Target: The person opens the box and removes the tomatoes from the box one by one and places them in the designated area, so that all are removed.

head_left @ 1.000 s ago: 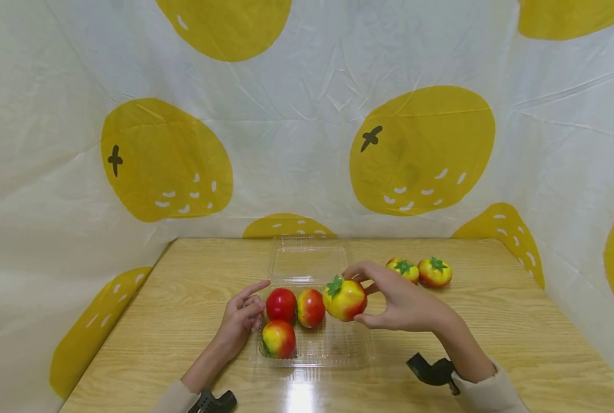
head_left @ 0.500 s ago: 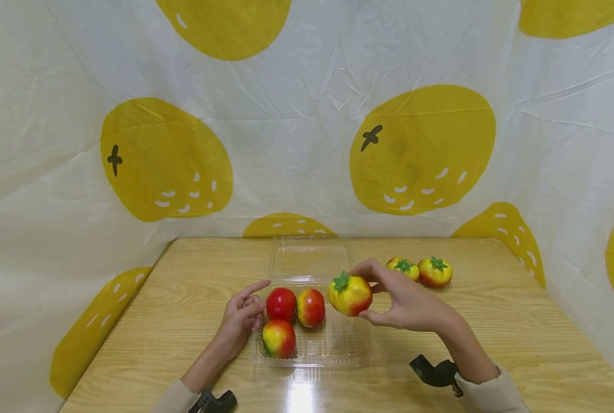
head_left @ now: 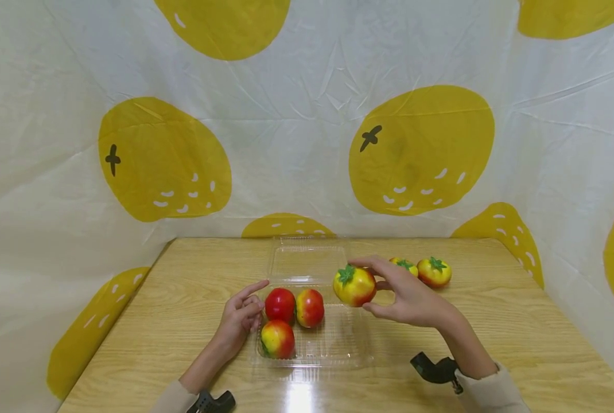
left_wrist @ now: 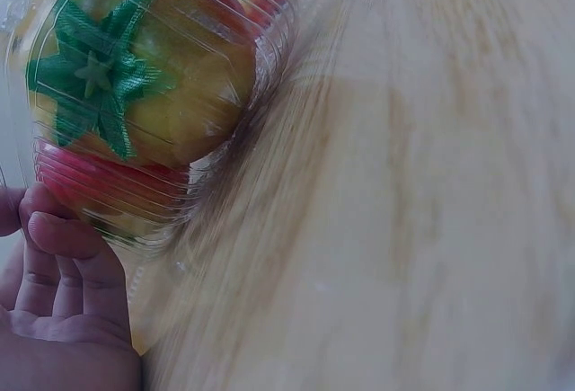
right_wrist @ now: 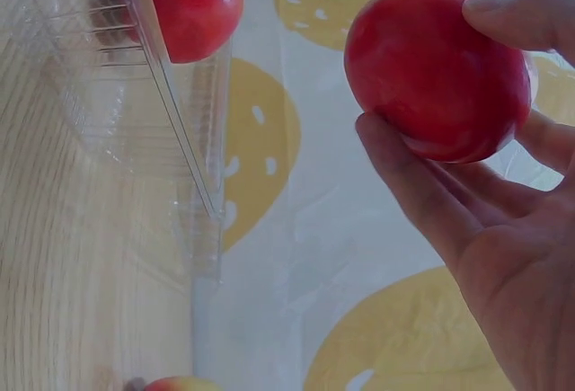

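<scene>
My right hand [head_left: 410,295] grips a yellow-and-red toy tomato [head_left: 354,285] with a green leaf top, thumb below and fingers over it. It is held above the right part of a clear plastic clamshell container [head_left: 333,344]. The right wrist view shows the red underside of this tomato [right_wrist: 436,72]. At the container's left edge, my left hand [head_left: 241,318] pinches the rim, its index finger pointing out; the left wrist view shows the thumb and fingers [left_wrist: 67,238] there. Inside the container's left part sit a red tomato [head_left: 280,305] and two red-yellow ones [head_left: 310,308].
Two more toy tomatoes [head_left: 434,272] stand at the back right of the wooden table [head_left: 493,332], one partly behind my right hand. The container's lid [head_left: 309,261] lies folded back toward the printed curtain [head_left: 296,166].
My right hand has moved a little to the right and farther back, carrying the toy tomato. The left hand and the tomatoes in the container have stayed in place.
</scene>
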The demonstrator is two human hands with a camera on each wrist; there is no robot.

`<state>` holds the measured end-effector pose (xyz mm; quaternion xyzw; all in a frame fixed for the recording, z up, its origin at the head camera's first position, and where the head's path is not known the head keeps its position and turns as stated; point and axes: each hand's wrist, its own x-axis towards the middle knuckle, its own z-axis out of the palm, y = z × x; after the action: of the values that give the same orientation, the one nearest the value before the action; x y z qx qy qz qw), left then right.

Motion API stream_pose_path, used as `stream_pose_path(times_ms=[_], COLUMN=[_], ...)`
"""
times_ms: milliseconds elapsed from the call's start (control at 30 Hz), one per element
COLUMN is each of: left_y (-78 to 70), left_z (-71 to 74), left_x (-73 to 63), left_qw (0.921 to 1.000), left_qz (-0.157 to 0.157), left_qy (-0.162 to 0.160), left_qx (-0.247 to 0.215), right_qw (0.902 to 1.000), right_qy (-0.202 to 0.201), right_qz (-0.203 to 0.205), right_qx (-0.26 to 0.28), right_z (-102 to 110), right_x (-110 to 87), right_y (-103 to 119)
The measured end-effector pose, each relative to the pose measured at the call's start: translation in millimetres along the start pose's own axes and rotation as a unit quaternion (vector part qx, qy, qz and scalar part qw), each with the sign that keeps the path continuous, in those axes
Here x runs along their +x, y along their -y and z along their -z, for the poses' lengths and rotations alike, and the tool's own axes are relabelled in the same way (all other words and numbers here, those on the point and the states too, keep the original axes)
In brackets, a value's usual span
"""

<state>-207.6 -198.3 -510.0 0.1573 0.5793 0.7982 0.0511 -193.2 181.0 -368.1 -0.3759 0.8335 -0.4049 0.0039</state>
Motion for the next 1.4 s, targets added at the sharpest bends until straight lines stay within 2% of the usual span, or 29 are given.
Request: stream_pose_path(times_ms=[500,1033,1400], left_y=[-0.8,-0.1,0.4], left_z=[1.3,-0.2,-0.3], left_x=[0.3,0.9,0.1], left_qw=[1.0000,0.9999,1.0000], left_qz=[0.000,-0.005,-0.004], left_qy=[0.010,0.011,0.008], left_qx=[-0.001,-0.002,-0.001], right_qw=[0.9999,0.9931,0.9928], right_qy=[-0.003,-0.008,-0.023], right_qz=[-0.010,0.002,-0.037], right_qx=[0.006,0.117,0.111], right_z=[5,3,6], right_x=[-1.1,0.3,0.4], right_y=[-5,-20,-20])
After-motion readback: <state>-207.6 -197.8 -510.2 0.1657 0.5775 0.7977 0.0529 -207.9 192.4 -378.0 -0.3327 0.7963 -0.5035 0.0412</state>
